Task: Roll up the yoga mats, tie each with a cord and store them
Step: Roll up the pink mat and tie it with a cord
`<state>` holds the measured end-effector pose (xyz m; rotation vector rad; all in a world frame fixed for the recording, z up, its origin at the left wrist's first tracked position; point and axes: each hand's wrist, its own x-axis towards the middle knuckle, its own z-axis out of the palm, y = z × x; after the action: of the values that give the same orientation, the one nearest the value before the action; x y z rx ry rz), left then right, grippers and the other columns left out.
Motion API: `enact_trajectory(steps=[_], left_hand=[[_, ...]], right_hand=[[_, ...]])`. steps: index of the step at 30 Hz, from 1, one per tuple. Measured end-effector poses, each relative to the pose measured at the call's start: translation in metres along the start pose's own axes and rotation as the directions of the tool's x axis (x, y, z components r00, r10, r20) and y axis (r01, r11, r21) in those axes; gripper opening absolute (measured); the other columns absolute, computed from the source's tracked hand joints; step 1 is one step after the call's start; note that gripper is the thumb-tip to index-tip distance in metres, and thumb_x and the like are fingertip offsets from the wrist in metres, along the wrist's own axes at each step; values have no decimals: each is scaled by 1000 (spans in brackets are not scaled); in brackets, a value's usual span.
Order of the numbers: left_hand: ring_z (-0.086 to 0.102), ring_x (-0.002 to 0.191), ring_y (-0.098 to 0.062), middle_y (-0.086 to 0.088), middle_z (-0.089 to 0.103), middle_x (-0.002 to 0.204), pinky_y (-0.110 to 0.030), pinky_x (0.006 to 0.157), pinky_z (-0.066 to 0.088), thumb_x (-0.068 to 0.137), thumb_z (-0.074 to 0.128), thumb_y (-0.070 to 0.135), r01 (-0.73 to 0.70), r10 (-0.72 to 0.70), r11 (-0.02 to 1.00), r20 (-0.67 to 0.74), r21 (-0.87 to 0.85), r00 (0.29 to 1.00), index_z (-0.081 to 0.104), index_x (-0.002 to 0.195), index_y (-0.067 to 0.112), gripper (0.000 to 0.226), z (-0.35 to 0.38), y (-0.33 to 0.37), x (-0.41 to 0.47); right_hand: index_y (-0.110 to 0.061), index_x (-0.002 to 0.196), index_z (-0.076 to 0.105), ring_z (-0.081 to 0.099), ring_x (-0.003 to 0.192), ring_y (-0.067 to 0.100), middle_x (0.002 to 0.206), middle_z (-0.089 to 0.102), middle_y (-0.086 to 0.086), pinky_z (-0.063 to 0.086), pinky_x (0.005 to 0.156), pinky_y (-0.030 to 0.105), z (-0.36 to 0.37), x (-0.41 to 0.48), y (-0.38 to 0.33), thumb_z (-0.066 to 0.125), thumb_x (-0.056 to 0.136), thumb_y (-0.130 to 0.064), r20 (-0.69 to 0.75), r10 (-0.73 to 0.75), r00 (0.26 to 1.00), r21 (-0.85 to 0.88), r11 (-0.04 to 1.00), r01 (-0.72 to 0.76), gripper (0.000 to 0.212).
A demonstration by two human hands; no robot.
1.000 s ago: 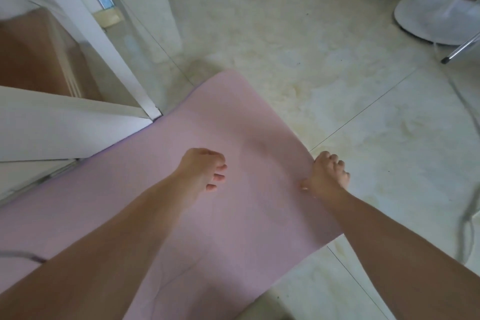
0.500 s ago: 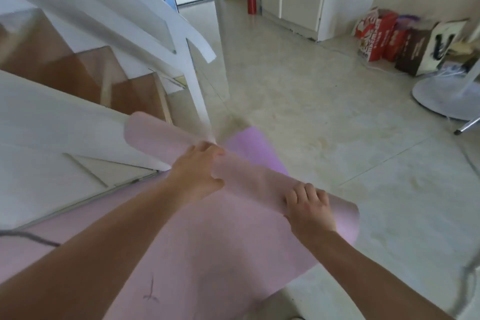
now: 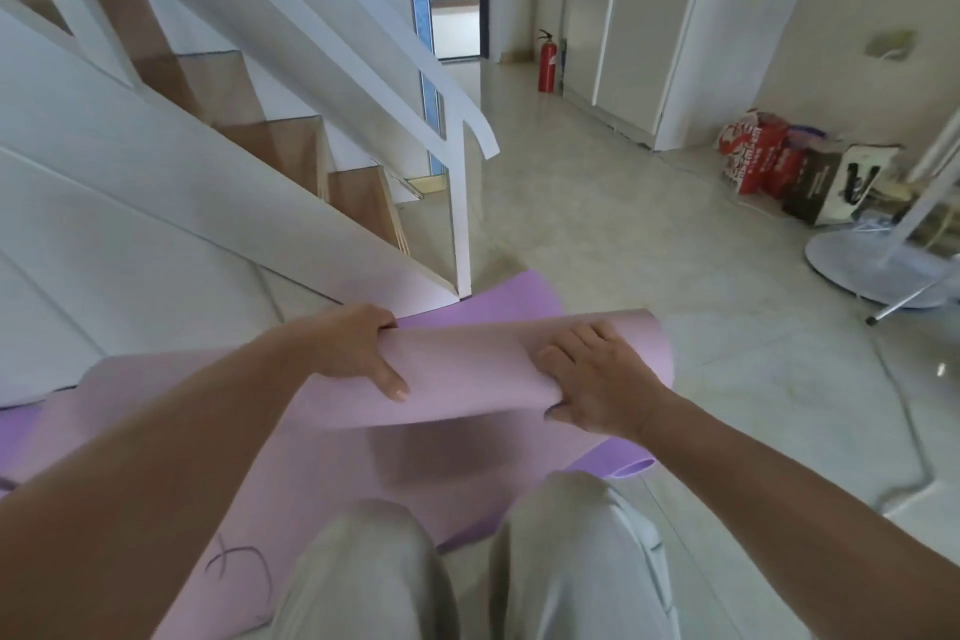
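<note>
A person kneels on a tiled floor and holds the far end of a pink yoga mat, curled into a loose roll and lifted off the ground. The left end of the roll is hidden behind the left forearm, and the near end of the mat is covered by the person's knees in pale trousers and cut off by the bottom edge. A purple layer shows beyond the roll and at the near right corner; it is hard to tell whether it is a second mat or part of the same one. A faint dark scribble marks the pink mat near the left knee.

The left grip wraps the roll left of its middle: the fingers curl over the far side out of sight, and the thumb lies along the near face. The right grip clasps the roll towards its right end, fingers spread over the top and thumb tucked under the near edge. Both forearms reach forward.

A white staircase rises on the left. A red fire extinguisher stands far off, and a round stand base on the right is partly cut off.
</note>
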<state>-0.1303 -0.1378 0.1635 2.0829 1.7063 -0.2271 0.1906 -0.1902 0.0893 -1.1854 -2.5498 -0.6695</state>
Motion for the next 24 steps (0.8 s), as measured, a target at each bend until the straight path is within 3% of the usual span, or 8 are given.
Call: enact_trajectory(steps=[4,6,9,12,14,16,19,24], left_hand=[[60,86,-16,11,59,94,-37,82,53,41,83,65,-59,83,969,-88,239,993,55,96,28,72,4,21,-44],[58,90,-18,7,55,98,-36,80,52,54,78,64,-65,172,896,-210,439,962,51,100,22,67,14,39,-67],[57,100,-22,1,59,108,-33,80,44,68,69,63,-17,284,787,-337,617,898,48,114,16,69,36,58,-100],[56,98,-24,0,60,104,-34,76,35,68,71,65,-128,246,855,-175,503,953,48,111,17,67,45,56,-134],[55,90,-20,3,59,101,-32,72,36,66,76,67,-105,106,982,2,158,994,50,107,23,66,34,46,-145],[54,93,-18,6,55,104,-32,79,44,64,80,66,-31,36,999,123,-44,992,51,122,28,75,25,34,-146],[46,112,-22,5,44,113,-40,97,44,61,84,60,-12,3,998,127,68,992,44,138,33,91,28,22,-143],[51,115,-22,3,47,134,-42,102,45,55,91,52,49,-43,999,192,-24,980,38,138,30,101,26,11,-143]], right_hand=[[-24,123,56,54,112,26,123,55,1,37,94,36,-55,20,-20,64,68,-72,170,240,956,276,920,-280,73],[-31,148,34,39,135,21,149,38,-4,33,109,38,-81,37,-35,72,70,-66,518,231,824,397,788,-471,93],[-41,149,28,45,130,17,148,43,-13,37,108,42,-100,60,-56,81,65,-53,825,5,566,382,732,-563,100],[-50,144,33,49,126,20,142,46,-16,38,107,44,-104,77,-60,79,56,-55,917,-96,388,313,777,-547,100],[-50,146,31,49,126,24,143,45,-10,39,108,42,-105,87,-60,80,50,-59,941,-119,318,275,816,-508,108],[-45,142,41,52,123,23,139,50,-9,42,104,40,-109,94,-67,81,50,-63,942,-160,296,278,867,-413,102],[-36,124,54,58,107,20,124,55,-10,47,88,37,-113,91,-81,82,50,-65,926,-130,353,262,896,-358,84],[-37,109,51,58,102,14,111,58,-14,45,82,32,-130,75,-86,85,59,-56,899,-148,412,367,768,-525,63]])
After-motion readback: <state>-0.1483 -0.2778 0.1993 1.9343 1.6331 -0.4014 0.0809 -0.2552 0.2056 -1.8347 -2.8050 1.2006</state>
